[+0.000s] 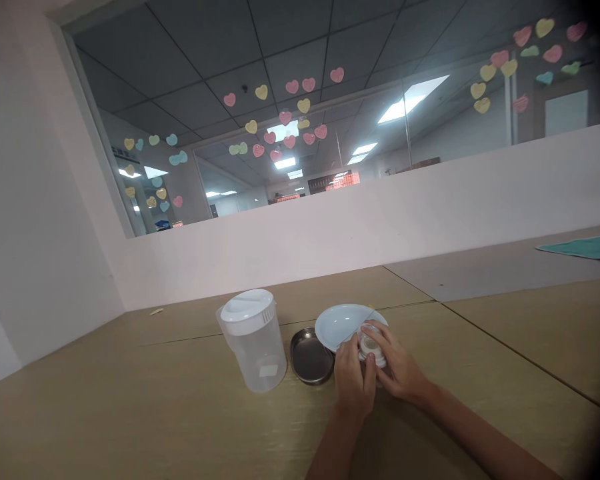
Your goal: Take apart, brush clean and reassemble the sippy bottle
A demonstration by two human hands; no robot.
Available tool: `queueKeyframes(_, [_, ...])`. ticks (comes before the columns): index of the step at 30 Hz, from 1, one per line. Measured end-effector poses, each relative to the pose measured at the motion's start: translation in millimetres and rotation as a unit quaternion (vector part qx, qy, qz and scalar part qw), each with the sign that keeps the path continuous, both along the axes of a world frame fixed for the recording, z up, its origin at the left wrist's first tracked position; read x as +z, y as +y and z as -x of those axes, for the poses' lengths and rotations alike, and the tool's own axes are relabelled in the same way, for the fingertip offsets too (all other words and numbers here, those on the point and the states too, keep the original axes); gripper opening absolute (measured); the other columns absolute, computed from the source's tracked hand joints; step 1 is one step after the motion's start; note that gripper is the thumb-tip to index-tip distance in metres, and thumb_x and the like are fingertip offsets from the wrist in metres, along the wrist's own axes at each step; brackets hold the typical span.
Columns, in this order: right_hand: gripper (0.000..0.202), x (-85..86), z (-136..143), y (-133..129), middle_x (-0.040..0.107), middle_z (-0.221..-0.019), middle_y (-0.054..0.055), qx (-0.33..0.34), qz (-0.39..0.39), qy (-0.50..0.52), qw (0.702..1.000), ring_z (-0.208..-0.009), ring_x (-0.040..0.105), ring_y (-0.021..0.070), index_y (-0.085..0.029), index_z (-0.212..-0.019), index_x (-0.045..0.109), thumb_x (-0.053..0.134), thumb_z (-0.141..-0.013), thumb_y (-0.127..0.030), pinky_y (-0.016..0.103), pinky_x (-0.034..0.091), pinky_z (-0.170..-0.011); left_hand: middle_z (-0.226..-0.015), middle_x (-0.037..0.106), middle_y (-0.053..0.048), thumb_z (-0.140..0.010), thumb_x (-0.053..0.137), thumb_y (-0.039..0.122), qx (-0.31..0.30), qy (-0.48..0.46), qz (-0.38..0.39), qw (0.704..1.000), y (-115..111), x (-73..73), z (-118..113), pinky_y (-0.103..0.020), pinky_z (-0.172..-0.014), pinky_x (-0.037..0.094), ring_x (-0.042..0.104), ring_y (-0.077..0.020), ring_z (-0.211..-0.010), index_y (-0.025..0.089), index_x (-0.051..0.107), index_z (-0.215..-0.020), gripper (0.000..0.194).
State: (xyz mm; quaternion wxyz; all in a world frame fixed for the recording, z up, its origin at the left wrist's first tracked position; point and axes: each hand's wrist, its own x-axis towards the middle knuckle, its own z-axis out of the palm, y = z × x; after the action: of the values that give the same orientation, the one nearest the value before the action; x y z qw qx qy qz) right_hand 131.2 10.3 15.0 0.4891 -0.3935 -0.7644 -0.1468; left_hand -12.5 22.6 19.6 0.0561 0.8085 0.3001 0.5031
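Both of my hands are closed around a small round container (371,346), white with a clear, see-through top. My left hand (353,377) grips its left side, thumb near the front. My right hand (397,363) wraps its right side, with fingers over the top. What the container holds cannot be made out. Just behind it lies a pale blue-white plate (337,325), partly covered by my hands. To the left of my hands sits a shallow dark metal dish (311,357), its right rim close to the plate.
A translucent plastic pitcher (260,357) with a white lid stands upright left of the metal dish. At the far right lies a teal cloth (587,247). Behind the wooden table (130,413) rises a white wall (260,250) with a window bearing heart-shaped notes.
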Motion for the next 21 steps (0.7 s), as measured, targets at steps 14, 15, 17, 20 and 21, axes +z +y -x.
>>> queueKeyframes(14, [0.057, -0.9, -0.7, -0.6, 0.035, -0.133, 0.015, 0.003, 0.002, 0.002, 1.0, -0.123, 0.038, 0.028, -0.02, -0.136, 0.028, 0.045, -0.082, -0.026, 0.044, 0.041, -0.097, -0.117, 0.058, -0.012, -0.091, 0.037, 0.028, -0.015, 0.003, 0.018, 1.0, 0.2, 0.8, 0.1, -0.039, -0.093, 0.043, 0.053, -0.0209, -0.108, 0.016, 0.043, -0.127, 0.038])
queueKeyframes(15, [0.057, -0.9, -1.1, -0.5, 0.035, -0.133, 0.015, 0.005, 0.005, 0.003, 1.0, -0.123, 0.037, 0.028, -0.021, -0.136, 0.028, 0.046, -0.082, -0.026, 0.044, 0.04, -0.097, -0.117, 0.057, -0.012, -0.091, 0.037, 0.028, -0.017, 0.004, 0.019, 1.0, 0.2, 0.7, 0.4, -0.039, -0.094, 0.043, 0.052, -0.0208, -0.108, 0.016, 0.042, -0.127, 0.039])
queueKeyframes(17, [0.057, -0.8, -2.1, -0.3, 0.034, -0.134, 0.014, 0.012, 0.009, 0.004, 1.0, -0.124, 0.037, 0.028, -0.021, -0.137, 0.028, 0.045, -0.083, -0.026, 0.044, 0.04, -0.098, -0.119, 0.056, -0.012, -0.091, 0.037, 0.029, -0.022, 0.004, 0.018, 1.0, 0.3, 0.5, 1.0, -0.039, -0.094, 0.042, 0.052, -0.0207, -0.109, 0.016, 0.042, -0.128, 0.039])
queueKeyframes(20, [0.056, 0.5, -3.8, -0.6, 0.034, -0.135, 0.013, 0.022, 0.016, 0.002, 1.0, -0.124, 0.036, 0.0281, -0.022, -0.138, 0.028, 0.044, -0.084, -0.027, 0.045, 0.038, -0.098, -0.121, 0.056, -0.012, -0.091, 0.037, 0.031, -0.028, 0.005, 0.01, 1.0, 0.5, -0.6, 1.8, -0.039, -0.095, 0.042, 0.051, -0.0208, -0.11, 0.015, 0.041, -0.129, 0.04])
queueKeyframes(21, [0.056, 1.1, -4.3, -1.0, 0.034, -0.136, 0.013, 0.024, 0.017, 0.001, 1.0, -0.124, 0.036, 0.0279, -0.023, -0.138, 0.029, 0.044, -0.084, -0.027, 0.045, 0.038, -0.099, -0.121, 0.055, -0.012, -0.091, 0.037, 0.031, -0.028, 0.004, 0.008, 1.0, 0.7, -1.0, 1.8, -0.04, -0.095, 0.042, 0.051, -0.0209, -0.11, 0.015, 0.04, -0.129, 0.041])
